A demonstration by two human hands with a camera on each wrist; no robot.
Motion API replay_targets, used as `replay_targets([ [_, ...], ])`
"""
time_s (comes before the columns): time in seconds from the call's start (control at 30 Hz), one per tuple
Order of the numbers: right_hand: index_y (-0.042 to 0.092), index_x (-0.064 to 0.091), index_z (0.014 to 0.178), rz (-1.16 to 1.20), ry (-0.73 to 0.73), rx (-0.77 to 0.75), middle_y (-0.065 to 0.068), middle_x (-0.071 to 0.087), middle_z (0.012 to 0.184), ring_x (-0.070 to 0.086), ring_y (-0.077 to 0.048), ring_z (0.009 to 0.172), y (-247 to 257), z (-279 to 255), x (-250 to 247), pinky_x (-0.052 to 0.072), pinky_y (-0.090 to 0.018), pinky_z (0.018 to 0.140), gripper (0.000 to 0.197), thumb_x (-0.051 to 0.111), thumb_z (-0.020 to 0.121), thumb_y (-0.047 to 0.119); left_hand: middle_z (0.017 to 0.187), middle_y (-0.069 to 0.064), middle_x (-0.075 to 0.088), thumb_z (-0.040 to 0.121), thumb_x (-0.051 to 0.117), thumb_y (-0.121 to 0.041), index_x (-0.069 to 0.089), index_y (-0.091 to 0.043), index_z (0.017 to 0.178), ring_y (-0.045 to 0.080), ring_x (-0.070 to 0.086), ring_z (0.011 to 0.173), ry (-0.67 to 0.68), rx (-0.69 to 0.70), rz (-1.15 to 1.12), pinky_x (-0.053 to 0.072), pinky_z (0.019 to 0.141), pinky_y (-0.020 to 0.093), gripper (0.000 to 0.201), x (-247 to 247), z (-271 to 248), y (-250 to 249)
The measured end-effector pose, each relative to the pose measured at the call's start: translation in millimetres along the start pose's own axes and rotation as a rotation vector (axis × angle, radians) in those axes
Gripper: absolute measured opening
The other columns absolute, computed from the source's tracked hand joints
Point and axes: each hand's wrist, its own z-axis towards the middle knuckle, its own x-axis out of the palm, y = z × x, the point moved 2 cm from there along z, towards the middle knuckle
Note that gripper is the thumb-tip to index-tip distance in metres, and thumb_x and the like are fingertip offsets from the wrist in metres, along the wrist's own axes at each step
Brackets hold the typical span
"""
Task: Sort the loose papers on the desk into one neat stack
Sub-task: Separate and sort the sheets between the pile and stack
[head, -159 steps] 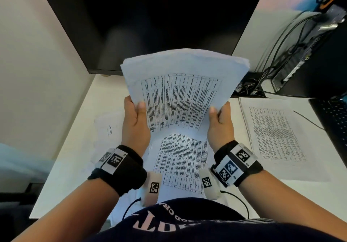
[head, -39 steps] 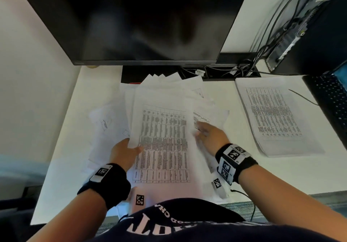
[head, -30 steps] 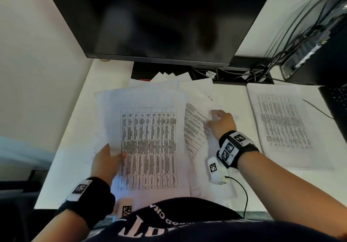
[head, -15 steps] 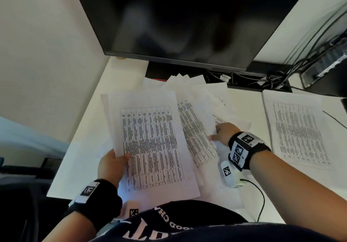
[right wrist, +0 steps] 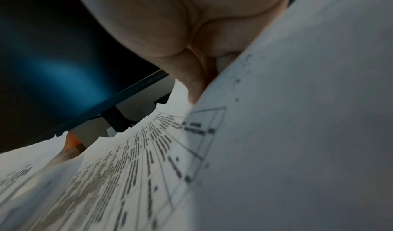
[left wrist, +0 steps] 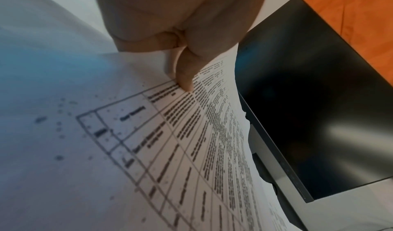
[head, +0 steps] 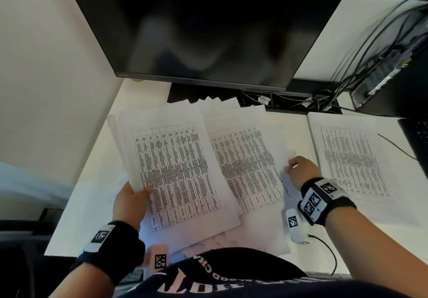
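A thin sheaf of printed table sheets [head: 176, 170] is being pinched by the left hand [head: 130, 201] above the white counter [head: 88, 189]; a flat rectangular sheet [head: 250, 168] atop the fanned pile is being gripped at its edge by the right hand [head: 301, 168].

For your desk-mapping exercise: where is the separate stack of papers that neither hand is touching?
In the head view the separate stack lies flat on the desk's right side, beyond the right hand, below the cables.
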Motion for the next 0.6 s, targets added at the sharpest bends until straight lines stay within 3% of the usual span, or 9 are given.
replay_targets([
  [0.1,0.011,0.046,0.113,0.155,-0.056,0.053,-0.011,0.06,0.095,0.056,-0.027,0.077,-10,-7,-1,0.043,-0.029,0.059,0.031,0.062,0.089,0.024,0.101,0.01,0.063,0.091,0.06,-0.016,0.056,-0.011,0.119,0.03,0.058,0.096,-0.01,0.014,0.021,0.047,0.085,0.039,0.029,-2,1,-1],
  [0.13,0.013,0.043,0.113,0.15,-0.042,0.048,-0.009,0.057,0.09,0.055,-0.026,0.074,-12,-8,0,0.04,-0.027,0.056,0.038,0.067,0.085,0.025,0.102,0.01,0.063,0.091,0.06,-0.016,0.055,-0.011,0.121,0.029,0.057,0.097,-0.014,0.015,0.023,0.046,0.085,0.039,0.031,-2,1,-1],
  [0.2,0.014,0.046,0.116,0.085,-0.016,0.013,-0.008,0.057,0.09,0.053,-0.025,0.076,-15,-9,2,0.04,-0.027,0.063,0.045,0.073,0.08,0.019,0.106,0.012,0.063,0.091,0.06,-0.016,0.054,-0.01,0.124,0.03,0.057,0.098,-0.018,0.021,0.02,0.046,0.086,0.039,0.034,-2,1,-1],
  [0.27,0.013,0.053,0.117,0.03,-0.014,0.0,-0.011,0.063,0.1,0.054,-0.024,0.08,-16,-9,0,0.04,-0.026,0.067,0.041,0.072,0.081,0.017,0.107,0.013,0.063,0.091,0.06,-0.016,0.054,-0.01,0.125,0.03,0.056,0.098,-0.014,0.025,0.01,0.045,0.085,0.038,0.034,-2,-1,-2],
  [0.4,0.008,0.064,0.11,-0.085,-0.055,-0.039,-0.014,0.065,0.111,0.06,-0.031,0.099,-15,-11,-13,0.04,-0.026,0.073,0.023,0.055,0.093,0.022,0.106,0.011,0.063,0.092,0.058,-0.017,0.054,-0.012,0.125,0.03,0.057,0.1,-0.006,0.037,-0.024,0.045,0.085,0.038,0.033,-1,-3,-3],
  [0.5,0.012,0.066,0.103,0.08,-0.096,-0.034,-0.01,0.067,0.105,0.061,-0.029,0.097,-18,-10,-18,0.041,-0.024,0.077,0.017,0.057,0.091,0.021,0.109,0.009,0.064,0.092,0.058,-0.017,0.053,-0.014,0.127,0.031,0.058,0.103,0.004,0.048,-0.064,0.047,0.089,0.041,0.035,-1,-3,-4],
  [0.6,0.02,0.065,0.095,0.278,0.018,-0.018,-0.001,0.064,0.099,0.06,-0.023,0.094,-19,-12,-12,0.041,-0.023,0.083,0.007,0.062,0.089,0.021,0.112,0.009,0.066,0.092,0.058,-0.018,0.056,-0.014,0.124,0.032,0.06,0.105,0.013,0.031,-0.099,0.047,0.096,0.05,0.032,0,0,-3],
])
